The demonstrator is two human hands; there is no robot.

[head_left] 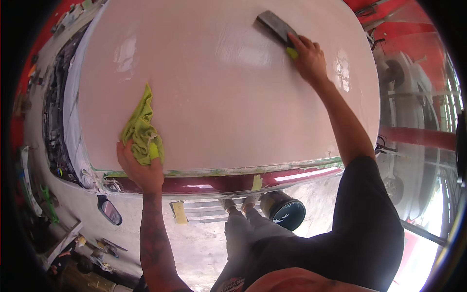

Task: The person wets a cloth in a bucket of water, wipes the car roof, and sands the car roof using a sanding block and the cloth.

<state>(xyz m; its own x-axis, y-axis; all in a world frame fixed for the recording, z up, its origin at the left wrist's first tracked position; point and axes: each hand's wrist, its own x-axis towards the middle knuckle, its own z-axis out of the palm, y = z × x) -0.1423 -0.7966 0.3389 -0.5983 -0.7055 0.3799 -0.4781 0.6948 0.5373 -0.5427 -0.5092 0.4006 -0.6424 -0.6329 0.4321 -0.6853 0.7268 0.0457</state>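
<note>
A wide car roof [219, 112], coated in dull pink-beige with wet, shiny patches, spreads out before me. My right hand [311, 59] is wrapped round the near end of a long dark grey sanding block [273, 25], which lies on the roof's far right part. A crumpled yellow-green cloth [141, 129] rests on the near left of the roof. Closed on the cloth's near end is my left hand [138, 165]. Both thumbs show a bright yellow-green covering.
Green tape edges the roof above a glossy dark red strip [209, 184], with a side mirror [110, 210] below left. A dark bucket [288, 213] of liquid stands on the floor by my feet, beside a slatted step [204, 212]. Another car [411, 126] is at the right.
</note>
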